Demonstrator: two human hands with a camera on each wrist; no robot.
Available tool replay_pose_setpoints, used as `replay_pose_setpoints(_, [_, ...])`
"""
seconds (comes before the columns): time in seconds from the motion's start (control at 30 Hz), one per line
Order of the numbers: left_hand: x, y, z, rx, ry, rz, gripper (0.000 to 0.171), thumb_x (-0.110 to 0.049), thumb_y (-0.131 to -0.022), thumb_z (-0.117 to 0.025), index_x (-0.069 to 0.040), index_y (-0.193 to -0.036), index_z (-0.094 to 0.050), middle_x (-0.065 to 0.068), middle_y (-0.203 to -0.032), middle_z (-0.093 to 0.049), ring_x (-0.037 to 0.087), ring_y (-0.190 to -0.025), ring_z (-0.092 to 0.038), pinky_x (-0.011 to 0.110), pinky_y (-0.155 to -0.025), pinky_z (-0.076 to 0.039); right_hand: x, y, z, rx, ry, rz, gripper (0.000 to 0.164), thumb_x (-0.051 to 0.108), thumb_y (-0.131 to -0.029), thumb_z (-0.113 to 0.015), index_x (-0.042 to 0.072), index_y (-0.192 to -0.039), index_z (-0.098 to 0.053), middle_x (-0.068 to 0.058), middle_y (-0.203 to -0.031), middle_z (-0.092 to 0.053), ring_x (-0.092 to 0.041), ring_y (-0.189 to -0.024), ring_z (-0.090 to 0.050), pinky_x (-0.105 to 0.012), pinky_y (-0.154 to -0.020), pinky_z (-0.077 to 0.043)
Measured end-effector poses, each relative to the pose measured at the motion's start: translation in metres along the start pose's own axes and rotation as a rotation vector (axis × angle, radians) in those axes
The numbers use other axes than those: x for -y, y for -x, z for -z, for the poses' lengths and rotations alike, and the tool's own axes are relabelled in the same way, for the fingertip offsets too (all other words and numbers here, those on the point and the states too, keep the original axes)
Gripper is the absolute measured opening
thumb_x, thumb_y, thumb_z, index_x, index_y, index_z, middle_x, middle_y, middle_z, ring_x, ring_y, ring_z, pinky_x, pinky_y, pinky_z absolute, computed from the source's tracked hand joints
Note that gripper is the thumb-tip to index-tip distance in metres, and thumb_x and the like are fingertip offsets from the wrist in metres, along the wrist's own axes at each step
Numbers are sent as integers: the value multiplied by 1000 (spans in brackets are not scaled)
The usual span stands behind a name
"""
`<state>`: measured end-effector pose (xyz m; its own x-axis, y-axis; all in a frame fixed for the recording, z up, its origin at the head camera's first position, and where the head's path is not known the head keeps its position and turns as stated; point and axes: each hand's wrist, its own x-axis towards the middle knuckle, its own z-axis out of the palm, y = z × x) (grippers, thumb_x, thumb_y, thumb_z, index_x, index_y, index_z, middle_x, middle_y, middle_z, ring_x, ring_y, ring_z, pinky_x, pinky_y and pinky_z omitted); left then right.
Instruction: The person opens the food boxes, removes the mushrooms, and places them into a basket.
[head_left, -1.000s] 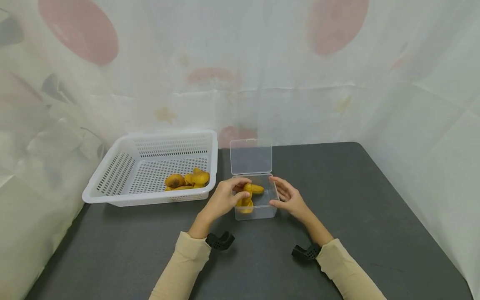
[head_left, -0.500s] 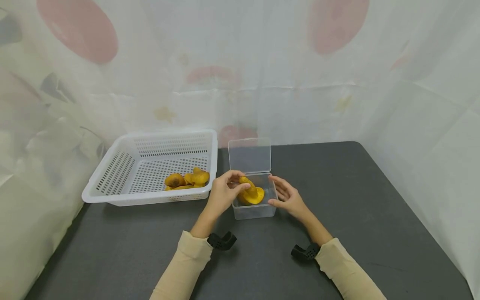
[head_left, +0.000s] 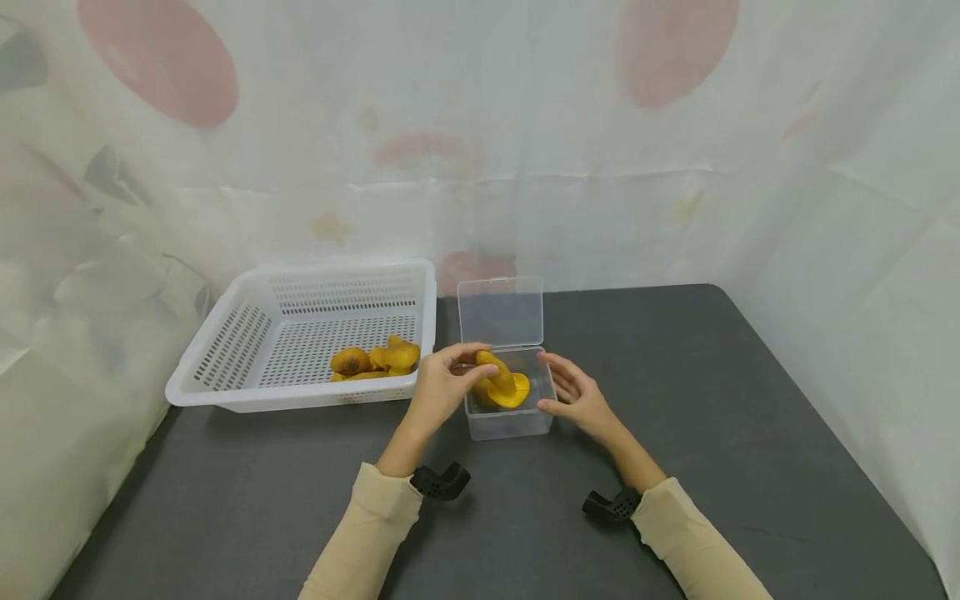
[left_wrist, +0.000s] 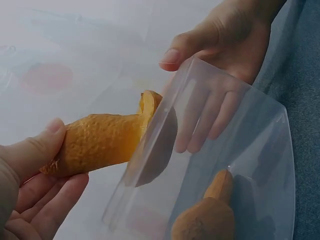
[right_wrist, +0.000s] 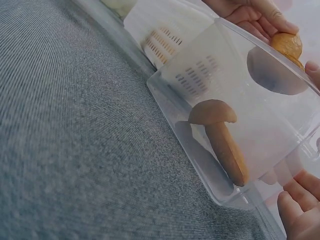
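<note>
With thumb and fingers, my left hand (head_left: 441, 387) pinches the stem end of a yellow mushroom (left_wrist: 100, 142). Its cap points down and right at the opening of a clear plastic box (head_left: 510, 427), overlapping the near wall in the left wrist view. Inside the box lies a second mushroom (right_wrist: 227, 150), seen through the wall in the right wrist view. My right hand (head_left: 581, 398) rests against the box's right side, thumb near the front corner and fingers nearly straight along the wall. The box's hinged lid (head_left: 500, 312) stands up at the back.
Left of the box stands a white perforated basket (head_left: 292, 397) with several yellow mushrooms (head_left: 401, 357) in its near right corner. Both sit on a dark grey table (head_left: 675, 350). A printed white curtain (head_left: 570, 225) hangs behind and at the sides.
My left hand has risen slightly, and the held mushroom has tilted so its yellow cap now faces right. The stem seen in the box earlier is covered in the head view. The right hand stays put.
</note>
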<state>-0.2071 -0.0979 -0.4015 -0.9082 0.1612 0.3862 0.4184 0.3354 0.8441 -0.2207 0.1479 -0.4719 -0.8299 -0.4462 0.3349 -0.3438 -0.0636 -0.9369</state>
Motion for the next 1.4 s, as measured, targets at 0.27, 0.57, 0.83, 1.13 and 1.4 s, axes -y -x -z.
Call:
replay_pose_setpoints(0.27, [-4,-1,6,-47,10,24,33,-14,-81,-76,2,-109,-70,17,-106,-72,29,-95,-70,30,-80,-61,0,0,0,-1,-14,12,80,13,-84,-74,-10,-145,-29,-37,-152,-23,9,-134,-39,-8,-109,-36])
replay_pose_setpoints(0.57, [-7,-3,17,-80,37,48,34,-13,-80,-77,2,-110,-69,18,-107,-72,28,-97,-70,19,-80,-59,-1,1,-2,0,-27,23,79,12,-84,-74,-11,-145,-29,-40,-150,-22,4,-137,-40,-12,-110,-37])
replay_pose_setpoints(0.83, [-12,-6,40,-146,83,46,32,-7,-81,-75,4,-110,-68,23,-109,-70,-11,-88,-64,17,-80,-59,-3,1,-2,-20,-40,-5,81,11,-83,-74,-8,-147,-28,-35,-154,-23,4,-135,-41,-14,-107,-41])
replay_pose_setpoints(1.13, [-8,-1,71,-233,128,66,33,-6,-82,-74,7,-112,-66,3,-101,-73,-7,-85,-68,13,-77,-57,-1,2,-3,-11,-62,10,81,11,-84,-73,-7,-148,-27,-36,-154,-18,1,-138,-40,-17,-107,-45])
replay_pose_setpoints(1.4, [-6,3,89,-308,103,39,29,-3,-82,-74,8,-108,-67,-26,-90,-68,-8,-84,-67,11,-73,-57,-4,2,-3,-8,-69,33,82,12,-84,-73,-11,-147,-26,-39,-153,-17,3,-137,-41,-16,-108,-43])
